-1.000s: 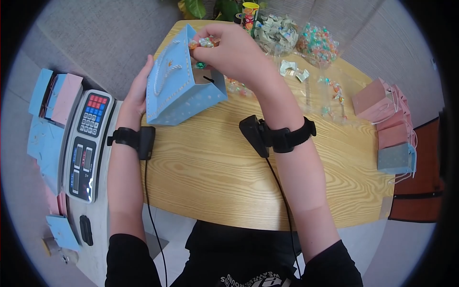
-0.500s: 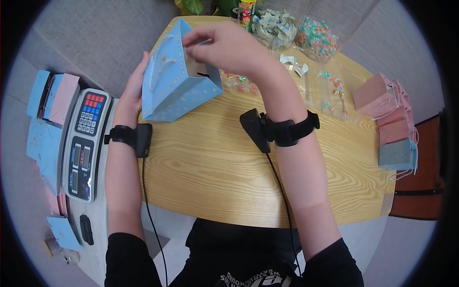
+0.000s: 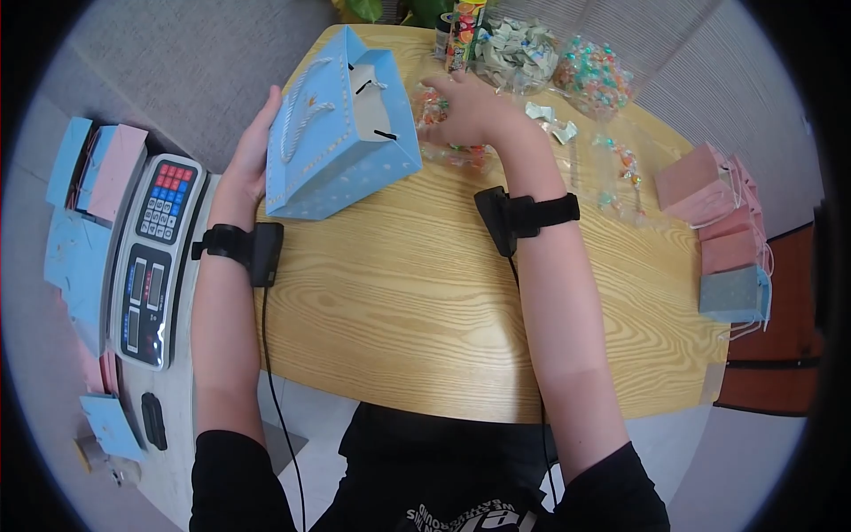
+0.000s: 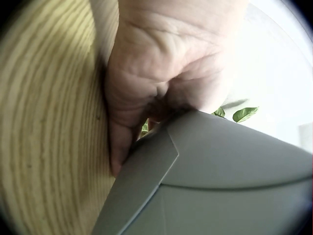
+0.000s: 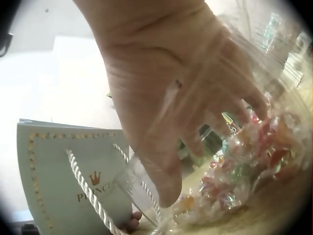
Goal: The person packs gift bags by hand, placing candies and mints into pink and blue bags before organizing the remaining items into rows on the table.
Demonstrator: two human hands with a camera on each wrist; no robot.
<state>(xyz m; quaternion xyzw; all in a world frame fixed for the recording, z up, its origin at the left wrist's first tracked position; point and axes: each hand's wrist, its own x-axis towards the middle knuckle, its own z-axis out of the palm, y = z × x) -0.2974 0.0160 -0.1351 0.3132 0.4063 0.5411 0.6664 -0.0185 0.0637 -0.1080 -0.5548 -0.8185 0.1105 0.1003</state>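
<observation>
My left hand [image 3: 253, 160] holds the light blue paper gift bag [image 3: 341, 182] low on its left edge. The bag tilts with its mouth towards the right, and white rope handles hang on its front; a crown print shows in the right wrist view. My right hand [image 3: 474, 111] is over the wrapped candies [image 3: 465, 158] to the right of the bag. In the right wrist view, clear plastic lies across this hand [image 5: 166, 83], and its fingers reach spread towards the shiny candies [image 5: 239, 171]. Part of the left hand is hidden behind the gift bag [image 4: 215, 166].
At the back stand a yellow-topped tube [image 3: 465, 34], a clear bag of pale wrapped pieces [image 3: 517, 55] and one of colourful candies [image 3: 594, 75]. Pink bags [image 3: 696, 182] line the right edge. A scale [image 3: 151, 257] and folded blue bags [image 3: 80, 257] lie left.
A second ago my right hand pinched several wrapped candies at the gift bag's mouth. It has since let them go and moved right to the candies on the table. My left hand stays at the bag.
</observation>
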